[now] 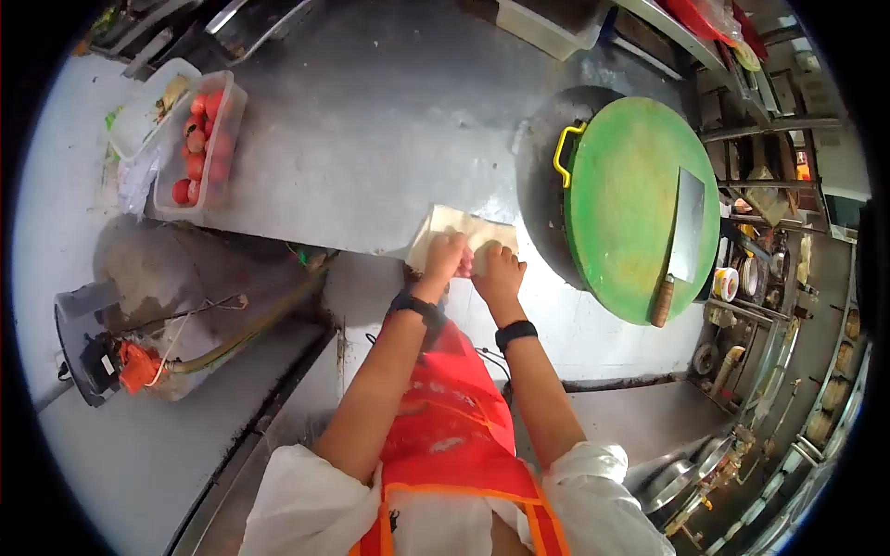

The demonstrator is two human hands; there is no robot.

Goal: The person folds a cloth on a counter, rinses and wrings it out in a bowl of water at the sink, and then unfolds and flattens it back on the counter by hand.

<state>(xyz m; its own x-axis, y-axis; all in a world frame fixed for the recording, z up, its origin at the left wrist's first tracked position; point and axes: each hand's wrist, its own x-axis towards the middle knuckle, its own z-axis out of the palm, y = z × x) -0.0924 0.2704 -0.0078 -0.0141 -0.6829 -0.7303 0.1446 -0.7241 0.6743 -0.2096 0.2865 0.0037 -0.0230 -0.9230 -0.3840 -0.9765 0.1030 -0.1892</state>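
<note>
I see the cloth (471, 226) at the counter's (371, 176) front edge, just ahead of both hands and touching them, its longer side running roughly left to right. Neither hand is clearly nearer: the left hand (446, 259) meets it around the middle, the right hand (502, 274) toward its right end. Both have fingers curled against it; from here I can't tell whether either actually grasps the fabric. Off to my right lies the round green board (621, 204) bearing a cleaver (686, 227); well apart on the left, a tub (238, 116) of tomatoes (196, 141).
</note>
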